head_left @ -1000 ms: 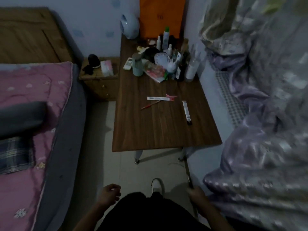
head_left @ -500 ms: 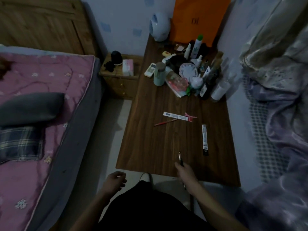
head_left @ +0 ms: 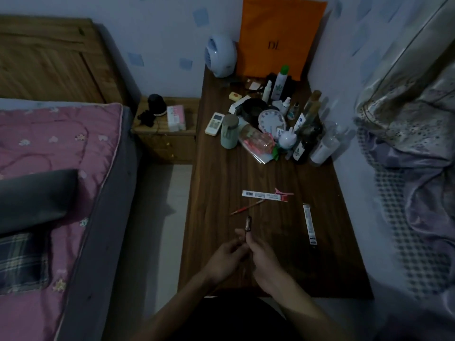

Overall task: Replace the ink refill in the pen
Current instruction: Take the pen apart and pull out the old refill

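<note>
Pen (head_left: 248, 223): dark, upright over near half of wooden table (head_left: 344, 254), pinched in right hand (head_left: 264, 260); left hand (head_left: 225, 257) curled against its lower end. Refill packets (head_left: 264, 195), (head_left: 309, 223) and red refill (head_left: 247, 207) lie flat beyond.

The lower part of the pen (head_left: 248, 223) is hidden between the left hand (head_left: 225, 260) and the right hand (head_left: 262, 259), and their grip on it is too dark to tell.
</note>
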Available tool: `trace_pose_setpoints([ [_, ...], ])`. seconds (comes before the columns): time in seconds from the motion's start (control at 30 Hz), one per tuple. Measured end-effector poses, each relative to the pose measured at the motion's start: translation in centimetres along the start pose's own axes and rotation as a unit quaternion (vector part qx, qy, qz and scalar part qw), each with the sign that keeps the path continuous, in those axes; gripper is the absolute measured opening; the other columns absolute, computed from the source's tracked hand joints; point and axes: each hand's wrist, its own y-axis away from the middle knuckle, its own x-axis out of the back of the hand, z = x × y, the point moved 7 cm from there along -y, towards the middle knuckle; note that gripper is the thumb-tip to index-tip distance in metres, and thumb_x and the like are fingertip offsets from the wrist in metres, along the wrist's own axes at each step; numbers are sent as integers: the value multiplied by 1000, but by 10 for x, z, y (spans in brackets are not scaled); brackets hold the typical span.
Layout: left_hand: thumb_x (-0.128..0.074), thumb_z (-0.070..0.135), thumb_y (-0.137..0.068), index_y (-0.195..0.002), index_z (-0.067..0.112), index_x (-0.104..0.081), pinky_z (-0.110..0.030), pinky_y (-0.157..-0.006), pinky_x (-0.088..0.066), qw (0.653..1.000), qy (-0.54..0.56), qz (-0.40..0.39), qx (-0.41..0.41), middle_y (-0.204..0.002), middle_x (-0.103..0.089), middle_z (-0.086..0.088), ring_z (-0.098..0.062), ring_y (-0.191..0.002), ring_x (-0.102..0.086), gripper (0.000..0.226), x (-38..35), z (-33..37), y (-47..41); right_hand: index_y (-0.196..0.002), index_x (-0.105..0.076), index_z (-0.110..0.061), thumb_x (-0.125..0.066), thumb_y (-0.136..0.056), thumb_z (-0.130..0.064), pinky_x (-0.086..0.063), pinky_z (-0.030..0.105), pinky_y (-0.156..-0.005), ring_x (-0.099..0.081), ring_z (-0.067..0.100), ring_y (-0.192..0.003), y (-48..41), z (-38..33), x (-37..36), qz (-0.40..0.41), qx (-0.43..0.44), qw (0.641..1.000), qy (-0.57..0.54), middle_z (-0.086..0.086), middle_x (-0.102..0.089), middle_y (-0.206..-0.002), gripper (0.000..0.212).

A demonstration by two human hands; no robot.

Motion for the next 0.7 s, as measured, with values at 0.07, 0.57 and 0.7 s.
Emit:
trace_pose_setpoints([
  [0.07, -47, 21, -101, -111, 12, -67, -17, -73, -51, 1000, -1, -14, -6, -93, -72, 1, -3, -82, -66, 24, 1, 3, -1, -104, -80, -30, -44, -104, -40, -47, 49, -106, -60, 21, -119, 2, 3, -6, -12, -9, 1000, 25, -1, -69, -123, 37],
  [0.57, -38, 24, -97, -90, 15, -66, -28, -62, -43, 961, -272, -49, -10, -80, -68, 1, -11, -68, -62, 31, 19, -19, 17, -66, -63, -18, -53, -96, -50, -45, 33, -67, -59, 18, -66, -14, -5, 7, 92, -3, 983, 156, 1, -63, -67, 45],
  [0.7, -36, 34, -101, -108, 8, -64, -38, -80, -50, 914, -401, -16, -51, -105, -71, -18, -33, -97, -66, 39, 34, -21, 18, -84, -75, -13, -49, -86, -71, -45, 25, -56, -67, 13, -63, -19, 13, 14, 17, -11, 930, 366, 1, -73, -76, 63],
])
